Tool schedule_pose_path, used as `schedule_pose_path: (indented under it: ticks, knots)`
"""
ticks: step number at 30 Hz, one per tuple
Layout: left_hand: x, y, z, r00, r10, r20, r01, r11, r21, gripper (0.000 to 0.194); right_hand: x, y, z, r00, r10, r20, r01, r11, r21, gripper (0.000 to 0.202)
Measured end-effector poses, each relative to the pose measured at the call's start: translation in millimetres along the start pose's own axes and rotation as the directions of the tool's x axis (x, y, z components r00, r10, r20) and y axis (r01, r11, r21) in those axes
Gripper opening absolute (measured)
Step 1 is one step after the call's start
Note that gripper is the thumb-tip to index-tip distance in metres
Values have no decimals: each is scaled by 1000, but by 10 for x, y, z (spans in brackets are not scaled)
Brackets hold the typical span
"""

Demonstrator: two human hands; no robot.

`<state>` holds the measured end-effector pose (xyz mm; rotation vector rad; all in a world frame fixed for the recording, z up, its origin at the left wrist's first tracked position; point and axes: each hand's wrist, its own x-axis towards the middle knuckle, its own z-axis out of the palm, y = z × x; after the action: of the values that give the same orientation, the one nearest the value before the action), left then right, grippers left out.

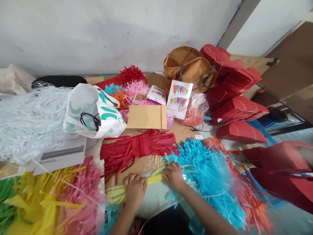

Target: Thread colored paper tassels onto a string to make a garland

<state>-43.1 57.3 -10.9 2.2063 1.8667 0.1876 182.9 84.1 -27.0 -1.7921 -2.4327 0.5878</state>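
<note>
A yellow fringed paper tassel (154, 179) stretches between my two hands above the table's near edge. My left hand (136, 188) is closed over its left part, with cut strips fanning out beyond the fingers. On the other side, my right hand (174, 176) grips the tassel, and more yellow strips stick out past it toward the blue fringe. Both sets of fingertips are partly hidden by the hands themselves. Just behind lies a red fringed paper tassel (143, 145), spread flat. Small clear pieces (151, 163) are scattered between the red and yellow paper.
Blue fringe (205, 166) is heaped at right, with red cut-paper stacks (241, 109) beyond. Yellow fringe (36, 195), pink fringe (84, 192) and white strips (31, 120) fill the left. Behind are a white bag (83, 98), brown envelope (144, 117), printed card (179, 99) and brown bag (188, 65).
</note>
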Motion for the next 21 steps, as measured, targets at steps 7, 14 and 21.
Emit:
schedule_pose_path:
  ticks: [7, 14, 21]
  knots:
    - [79, 13, -39, 999, 8, 46, -11, 998, 69, 35, 28, -34, 70, 998, -8, -55, 4, 998, -65, 20]
    - [56, 15, -34, 1000, 23, 2, -23, 994, 109, 33, 12, 35, 113, 994, 1, -112, -10, 997, -82, 21]
    - [-25, 21, 84, 974, 210, -88, -201, 974, 104, 20, -87, -66, 74, 962, -50, -269, 18, 992, -121, 5]
